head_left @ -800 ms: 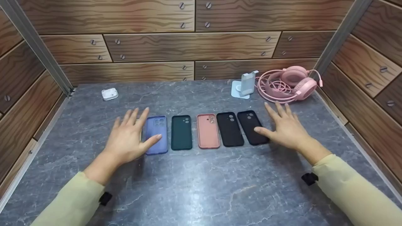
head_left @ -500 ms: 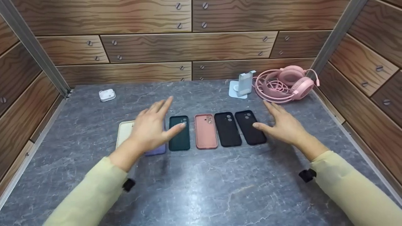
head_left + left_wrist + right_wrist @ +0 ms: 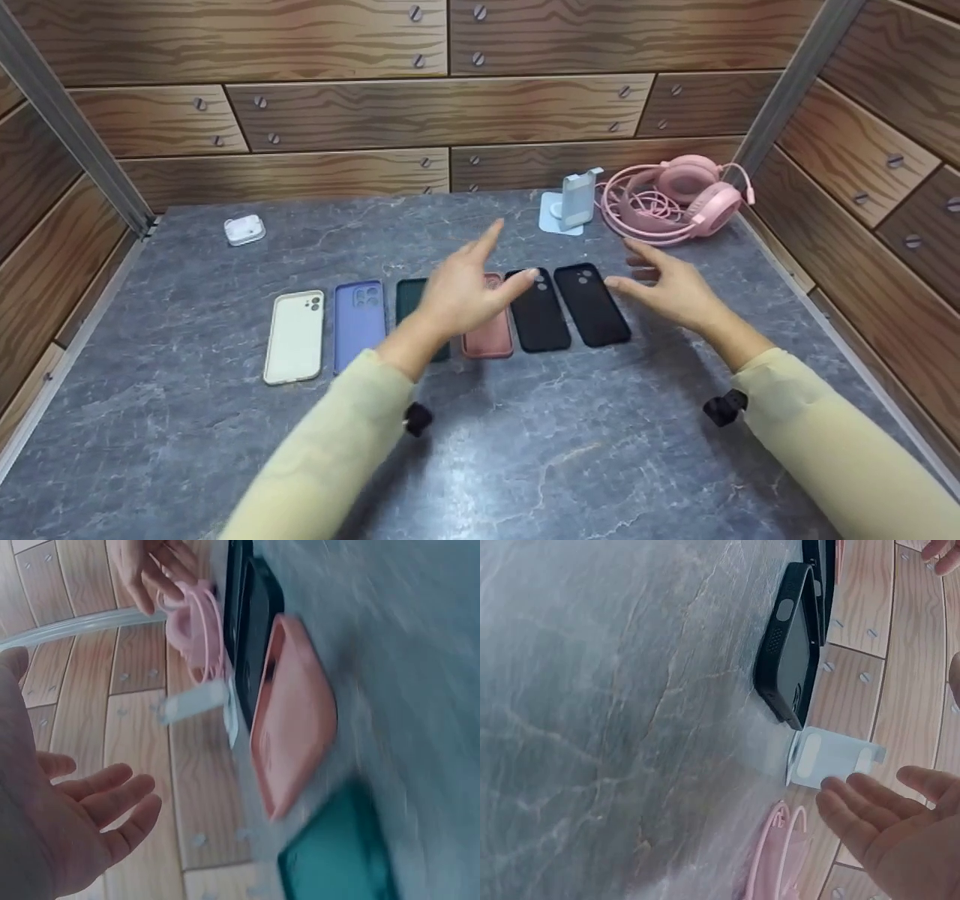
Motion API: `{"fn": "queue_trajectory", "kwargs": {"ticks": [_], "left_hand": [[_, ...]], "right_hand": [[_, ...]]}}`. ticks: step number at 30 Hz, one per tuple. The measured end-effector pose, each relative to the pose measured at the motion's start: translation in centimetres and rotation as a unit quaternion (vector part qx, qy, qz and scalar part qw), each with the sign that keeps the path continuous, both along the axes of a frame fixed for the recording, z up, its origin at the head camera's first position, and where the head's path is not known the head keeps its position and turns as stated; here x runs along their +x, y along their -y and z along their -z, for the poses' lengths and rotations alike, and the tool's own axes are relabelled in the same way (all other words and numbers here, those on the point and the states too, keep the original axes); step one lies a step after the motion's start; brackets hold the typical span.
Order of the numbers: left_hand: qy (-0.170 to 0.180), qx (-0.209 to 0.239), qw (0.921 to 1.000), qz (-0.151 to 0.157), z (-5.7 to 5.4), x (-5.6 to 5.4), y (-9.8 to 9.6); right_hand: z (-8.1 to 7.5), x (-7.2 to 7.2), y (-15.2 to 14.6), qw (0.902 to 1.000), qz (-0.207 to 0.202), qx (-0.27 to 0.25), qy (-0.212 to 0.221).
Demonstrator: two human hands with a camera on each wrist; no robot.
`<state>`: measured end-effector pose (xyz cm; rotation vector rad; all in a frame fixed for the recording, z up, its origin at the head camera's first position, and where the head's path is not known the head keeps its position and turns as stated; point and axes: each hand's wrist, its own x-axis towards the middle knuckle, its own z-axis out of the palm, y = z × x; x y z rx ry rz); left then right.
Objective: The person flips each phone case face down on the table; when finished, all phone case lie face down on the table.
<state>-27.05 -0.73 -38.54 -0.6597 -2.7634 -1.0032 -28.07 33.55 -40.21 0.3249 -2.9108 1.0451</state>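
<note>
Left hand (image 3: 466, 294), thumb spread, grasping nothing, above green case (image 3: 409, 296) and pink case (image 3: 489, 341) on bench (image 3: 525, 450); purple case (image 3: 358, 330), white case (image 3: 295, 337) toward its eight o'clock
Right hand (image 3: 679, 292) loose, grasping nothing; outer black case (image 3: 595, 311) at its nine o'clock, inner black case (image 3: 541, 322) just beyond; pink headphones (image 3: 711, 210) at its twelve
</note>
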Motion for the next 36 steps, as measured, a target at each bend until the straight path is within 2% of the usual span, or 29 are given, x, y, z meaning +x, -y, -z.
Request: {"fn": "queue_trajectory", "kwargs": {"ticks": [6,11,15,22,28,32,36], "left_hand": [[0.065,0.068,0.9955,0.006,1.4,-0.8,-3.4],[0.126,0.141,0.9819,0.005,2.6,-1.0,-5.8],[0.149,0.174,0.9735,-0.004,3.5,-1.0,-7.4],[0.154,0.195,0.9686,-0.003,4.9,-1.5,-9.3],[0.173,0.194,0.9657,-0.007,6.2,-1.8,-9.8],[0.175,0.183,0.9674,-0.009,6.8,-1.9,-10.1],[0.16,0.153,0.9752,-0.004,6.9,-1.9,-10.6]], "right_hand": [[0.4,-0.6,-0.5,0.9987,-0.002,-0.046,0.023],[0.7,-1.0,-0.7,0.9977,-0.001,-0.061,0.031],[1.1,-1.4,-0.5,0.996,-0.006,-0.078,0.042],[1.7,-2.2,-0.3,0.9878,-0.018,-0.124,0.092],[2.8,-3.0,-0.3,0.9841,-0.016,-0.121,0.129],[3.6,-3.4,-0.3,0.9856,-0.024,-0.103,0.132],[4.3,-3.6,-0.5,0.9887,-0.036,-0.09,0.114]]}}
